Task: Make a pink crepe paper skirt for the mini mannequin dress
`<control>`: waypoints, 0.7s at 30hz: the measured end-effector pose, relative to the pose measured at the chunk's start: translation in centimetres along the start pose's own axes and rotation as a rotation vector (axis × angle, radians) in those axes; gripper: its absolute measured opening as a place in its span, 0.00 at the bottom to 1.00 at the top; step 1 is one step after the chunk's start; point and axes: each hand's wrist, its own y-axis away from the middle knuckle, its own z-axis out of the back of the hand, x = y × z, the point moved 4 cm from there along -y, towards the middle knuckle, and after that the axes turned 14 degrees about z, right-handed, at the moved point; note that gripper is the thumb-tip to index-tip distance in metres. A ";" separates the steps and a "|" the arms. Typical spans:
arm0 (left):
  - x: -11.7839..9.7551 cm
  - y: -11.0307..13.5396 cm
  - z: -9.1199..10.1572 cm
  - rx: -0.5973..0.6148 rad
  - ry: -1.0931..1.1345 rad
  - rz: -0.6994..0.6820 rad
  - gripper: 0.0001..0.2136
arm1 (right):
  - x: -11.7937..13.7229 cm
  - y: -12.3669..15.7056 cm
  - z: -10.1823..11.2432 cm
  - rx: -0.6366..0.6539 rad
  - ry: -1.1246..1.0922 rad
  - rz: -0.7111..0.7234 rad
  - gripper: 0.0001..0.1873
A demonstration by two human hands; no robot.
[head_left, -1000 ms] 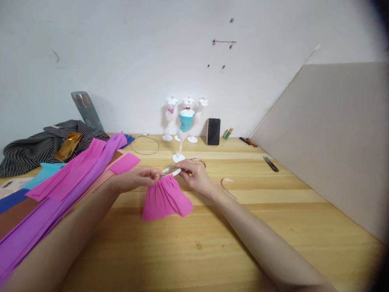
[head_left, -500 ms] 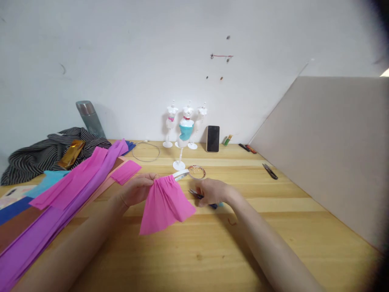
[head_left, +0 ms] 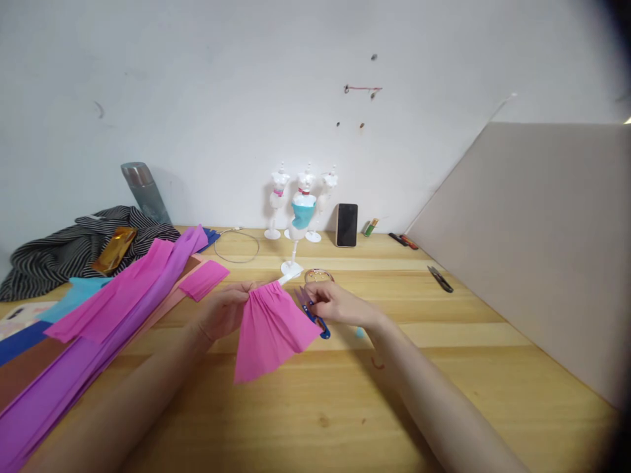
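Two bare hands are gripping a pink gathered cloth and blue-handled snips over a wooden table.
In the head view, the left hand is pinching the cloth's upper left corner; the right hand, fingers curled in, is gripping the snips, whose blades are pointing toward a white strip at the cloth's top edge. The cloth is hanging between the hands. Purple fabric is lying at left, and a phone is leaning near the white wall.

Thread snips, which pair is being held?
The blue-handled snips, in the right hand beside the gathered pink fabric; the black pair lies on the table, farther right.
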 end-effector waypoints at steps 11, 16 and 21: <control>0.4 0.1 -0.4 0.022 0.026 -0.097 0.06 | 1.4 -0.1 -0.8 -0.264 -0.493 -0.056 0.08; 0.4 0.1 -0.6 0.088 0.057 -0.139 0.04 | 2.2 0.1 0.2 -0.104 -0.298 -0.068 0.05; 0.6 0.0 -1.2 0.142 0.129 -0.125 0.02 | 3.0 0.3 0.7 -0.027 -0.229 -0.008 0.11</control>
